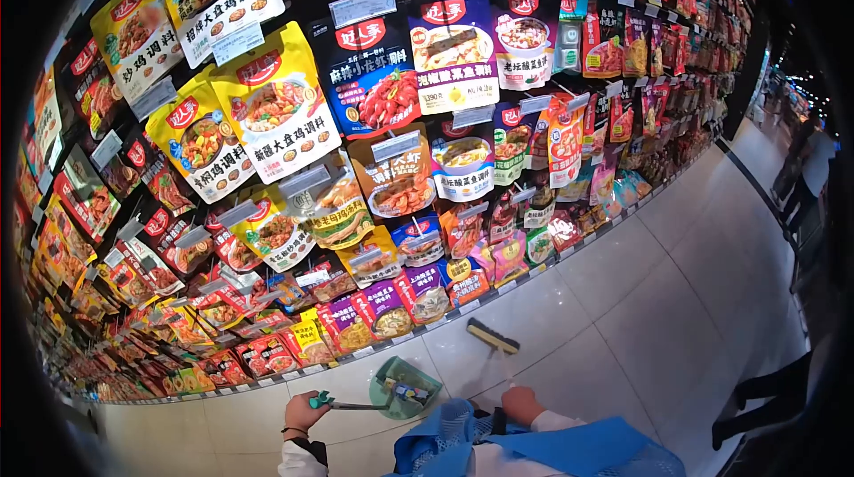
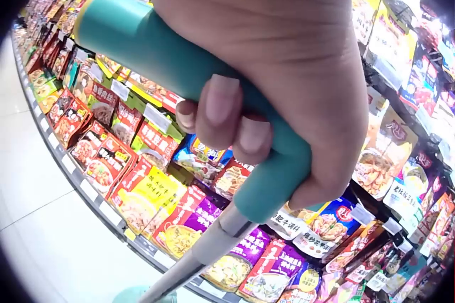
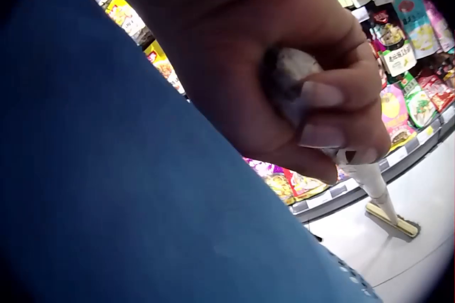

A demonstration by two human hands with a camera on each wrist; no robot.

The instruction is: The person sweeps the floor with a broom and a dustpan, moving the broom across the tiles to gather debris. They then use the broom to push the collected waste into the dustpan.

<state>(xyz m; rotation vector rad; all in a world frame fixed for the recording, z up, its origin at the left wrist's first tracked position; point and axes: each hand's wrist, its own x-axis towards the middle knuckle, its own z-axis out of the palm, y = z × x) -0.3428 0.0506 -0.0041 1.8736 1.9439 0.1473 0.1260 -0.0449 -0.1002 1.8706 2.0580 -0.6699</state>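
My left hand (image 1: pixel 304 413) grips the green bent handle of a dustpan (image 1: pixel 428 381), fingers curled round it. In the left wrist view the handle (image 2: pixel 114 29) runs down into a grey metal pole (image 2: pixel 202 250). The translucent green pan lies at floor level and holds some litter, including a dark and yellow piece (image 1: pixel 407 391). My right hand (image 1: pixel 522 406) holds a broom's pale stick (image 3: pixel 366 179), fingers wrapped round its upper end. The broom head (image 1: pixel 492 335), beige with dark bristles, is at the floor right of the pan, near the shelf base.
A tall curved shelf of hanging seasoning pouches (image 1: pixel 374 77) fills the front, its lowest row (image 1: pixel 382 308) close to the floor. Pale tiles (image 1: pixel 614 299) stretch to the right. A person's dark-clad leg (image 1: pixel 761 397) shows at the right edge. Blue cloth (image 1: pixel 569 446) hangs over my front.
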